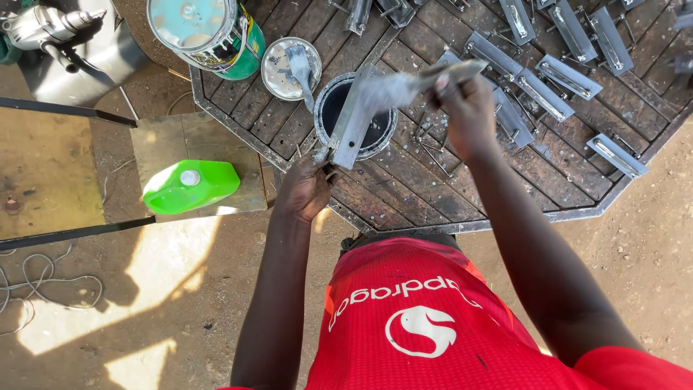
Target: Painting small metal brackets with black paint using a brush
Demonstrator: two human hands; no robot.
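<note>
Gripping the grey metal bracket (355,119) by its lower end at frame centre, the left hand (307,189) held it tilted over the open paint pot (328,108) while the right hand (465,108) clamped a brush (404,85), so drips likely risked missing the pot.

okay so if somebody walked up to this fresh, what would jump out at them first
Most likely the two hands at the centre: the left hand grips the lower end of a grey metal bracket over an open paint tin, while the right hand holds a paintbrush against it. Next, the bright green jug lying on a board at left, and the rows of grey brackets spread across the plank table at upper right.
</note>
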